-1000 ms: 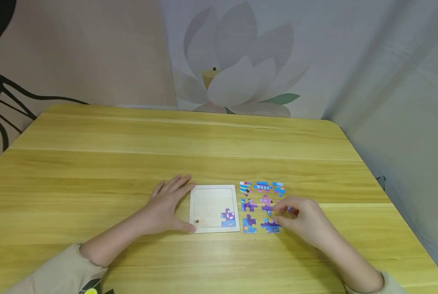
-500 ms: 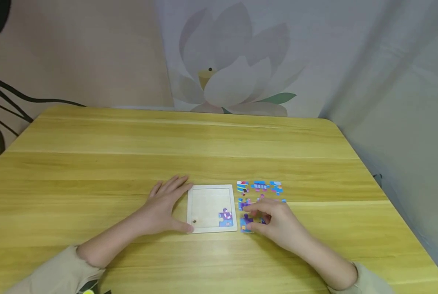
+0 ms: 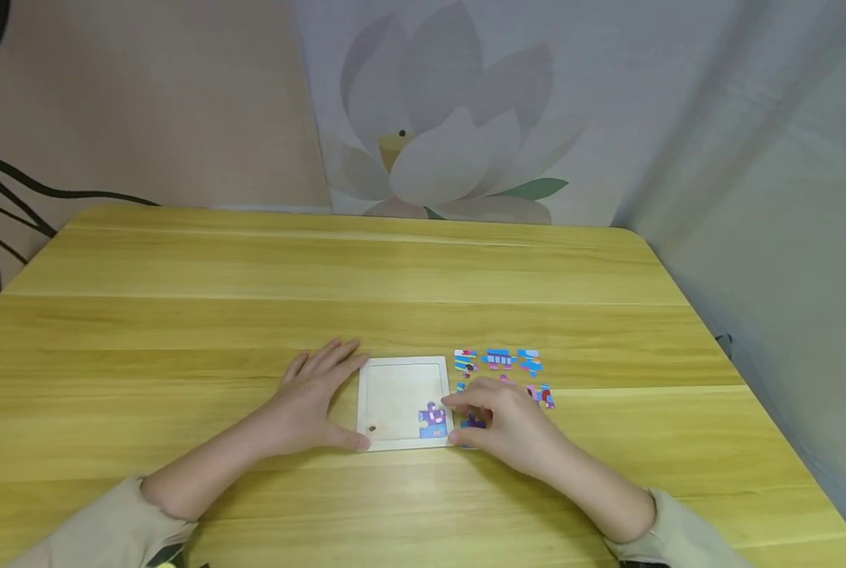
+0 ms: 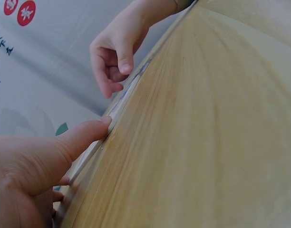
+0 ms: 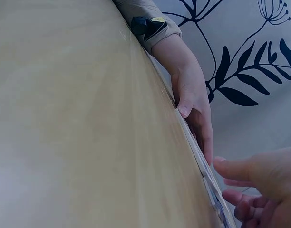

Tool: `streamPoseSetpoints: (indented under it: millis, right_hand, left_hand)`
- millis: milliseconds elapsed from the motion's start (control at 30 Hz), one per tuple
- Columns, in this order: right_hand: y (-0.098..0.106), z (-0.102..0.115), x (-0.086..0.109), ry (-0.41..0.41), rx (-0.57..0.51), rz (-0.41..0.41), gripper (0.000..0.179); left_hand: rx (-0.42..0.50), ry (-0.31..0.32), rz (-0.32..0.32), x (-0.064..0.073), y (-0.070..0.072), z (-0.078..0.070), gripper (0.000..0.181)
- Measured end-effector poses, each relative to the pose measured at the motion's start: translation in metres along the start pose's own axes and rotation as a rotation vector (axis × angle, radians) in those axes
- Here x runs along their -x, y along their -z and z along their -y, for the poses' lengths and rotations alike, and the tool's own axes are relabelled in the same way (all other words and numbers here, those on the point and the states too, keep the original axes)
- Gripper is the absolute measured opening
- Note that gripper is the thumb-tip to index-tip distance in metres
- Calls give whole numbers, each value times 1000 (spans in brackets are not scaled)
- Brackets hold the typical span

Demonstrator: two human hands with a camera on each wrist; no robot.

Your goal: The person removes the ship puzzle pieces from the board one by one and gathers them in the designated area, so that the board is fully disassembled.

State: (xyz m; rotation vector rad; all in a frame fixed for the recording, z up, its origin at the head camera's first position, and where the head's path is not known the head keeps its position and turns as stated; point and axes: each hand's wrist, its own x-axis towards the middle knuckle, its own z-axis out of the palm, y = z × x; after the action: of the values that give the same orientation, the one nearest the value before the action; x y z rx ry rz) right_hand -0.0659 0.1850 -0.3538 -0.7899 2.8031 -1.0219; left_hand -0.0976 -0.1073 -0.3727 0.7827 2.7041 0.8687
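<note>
My left hand (image 3: 308, 406) is spread along the left side of a pale wooden puzzle tray (image 3: 402, 444), its thumb touching the near left corner. One purple and blue puzzle piece (image 3: 433, 424) sits in the tray's near right corner. At the tray's right rim, my right hand (image 3: 511, 426) hovers or touches with thumb and forefinger apart. The left wrist view shows no piece between that right hand's (image 4: 119, 52) fingertips. Loose puzzle pieces (image 3: 499, 359) lie right of the tray, some of them hidden under the right hand.
The wooden table (image 3: 252, 268) extends well beyond the tray on both sides. A curtain with a printed flower (image 3: 458, 118) hangs behind it. A dark metal chair (image 3: 11, 189) stands past the far left edge.
My right hand has moved left from the loose pieces to the tray's right rim, uncovering pieces on the right. The left hand keeps its place against the tray.
</note>
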Motion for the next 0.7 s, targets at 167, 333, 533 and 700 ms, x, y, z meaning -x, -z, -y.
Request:
streamPoseSetpoints:
  millis: [167, 333, 533, 700]
  right_hand:
    - [-3, 7, -8, -56, 40, 52, 42]
    - [-4, 11, -13, -29, 82, 96, 41]
    - [-5, 12, -17, -5, 108, 103, 36]
    - [-6, 13, -18, -20, 83, 104, 35]
  left_hand:
    - [1, -5, -5, 0, 0, 1, 112]
    - [12, -5, 2, -1, 0, 0, 112]
    - [21, -6, 6, 1, 1, -1, 112]
    - [25, -13, 3, 1, 2, 0, 111]
